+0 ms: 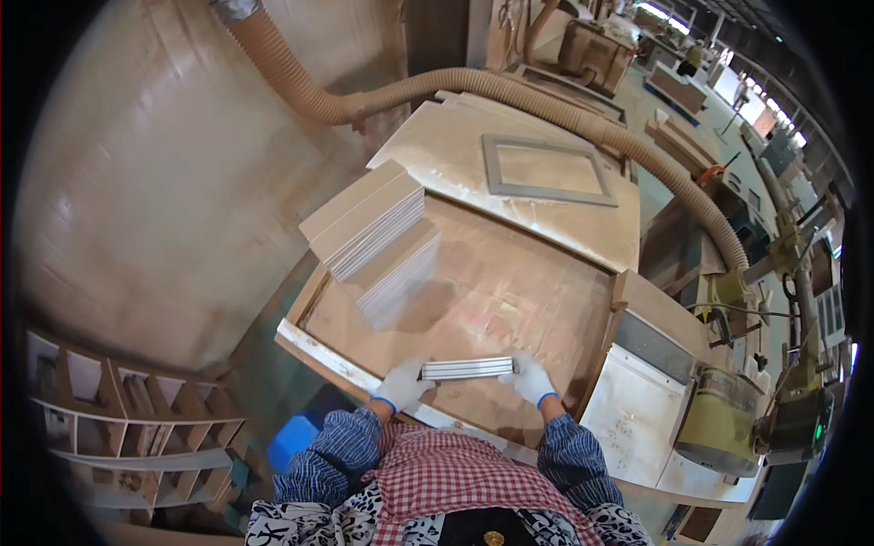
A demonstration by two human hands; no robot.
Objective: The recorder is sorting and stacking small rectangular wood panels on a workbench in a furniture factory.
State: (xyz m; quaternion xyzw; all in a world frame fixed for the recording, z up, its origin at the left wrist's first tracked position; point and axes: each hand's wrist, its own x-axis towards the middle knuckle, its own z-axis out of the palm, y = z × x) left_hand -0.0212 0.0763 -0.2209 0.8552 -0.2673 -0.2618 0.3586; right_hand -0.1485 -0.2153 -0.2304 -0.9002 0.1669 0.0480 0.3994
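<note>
- A small bundle of thin pale panels (468, 368) is held edge-on, lying horizontally just above the near part of the counter (510, 291), close to the person's chest.
- The left hand (401, 384), in a white glove with a blue cuff, is closed around the bundle's left end.
- The right hand (531, 379), gloved the same way, is closed around the bundle's right end; the bundle is spanned between both hands.
- Both forearms are covered by blue striped sleeves (339, 446); a red-and-white checked garment (455, 473) is seen between them.
- The counter surface is brown board framed by a raised pale rim (320, 348).
- A tall stack of similar panels (378, 238) is set on the counter's far left corner, well apart from the hands; its upper layers are shifted and fanned.
- Beyond it a large pale sheet (473, 155) is laid, with a grey rectangular frame (547, 169) resting on it.
- A ribbed tan dust hose (510, 96) is run across the top of the view and down to the right.
- A yellowish machine (719, 414) is placed at the right of the counter.
- Wooden compartment shelving (137, 428) is seen at lower left, and a blue object (293, 439) near the left elbow.
</note>
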